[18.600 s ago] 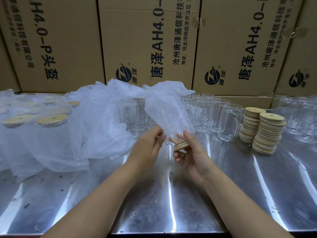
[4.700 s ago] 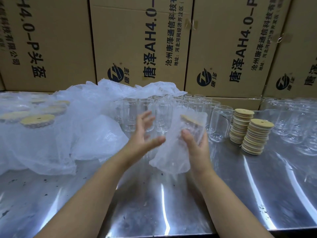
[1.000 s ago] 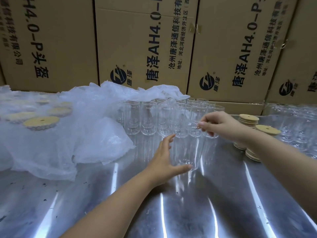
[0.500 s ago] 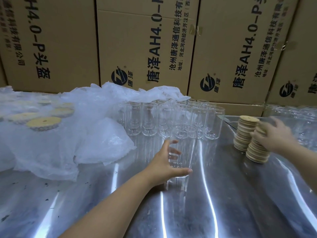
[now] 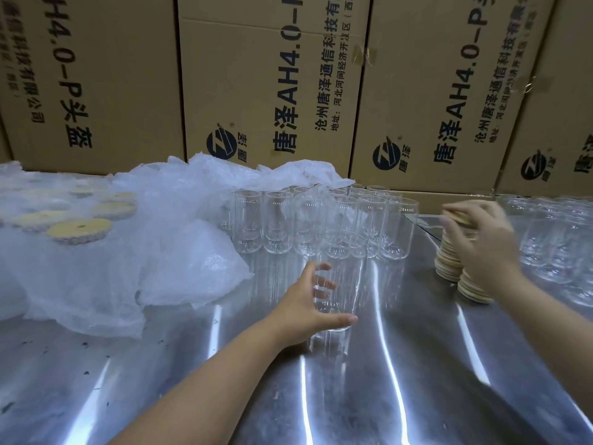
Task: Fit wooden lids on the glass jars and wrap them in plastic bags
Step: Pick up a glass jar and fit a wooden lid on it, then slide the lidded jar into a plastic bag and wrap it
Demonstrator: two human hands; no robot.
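around glass jar [image 5: 344,277], left hand [image 5: 305,305] half-curled

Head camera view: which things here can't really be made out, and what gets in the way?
- Right hand, head view: motion blur; whether it pinches anything is unclear.
- Lid stacks: tops covered by that hand.
- Wrapped jars, left: bodies veiled by plastic bags.
- Rear glass jars: hidden behind the front row.
- Cardboard boxes: print cut off by the top edge.

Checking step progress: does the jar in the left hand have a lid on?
No, the jar gripped by the left hand shows an open rim.
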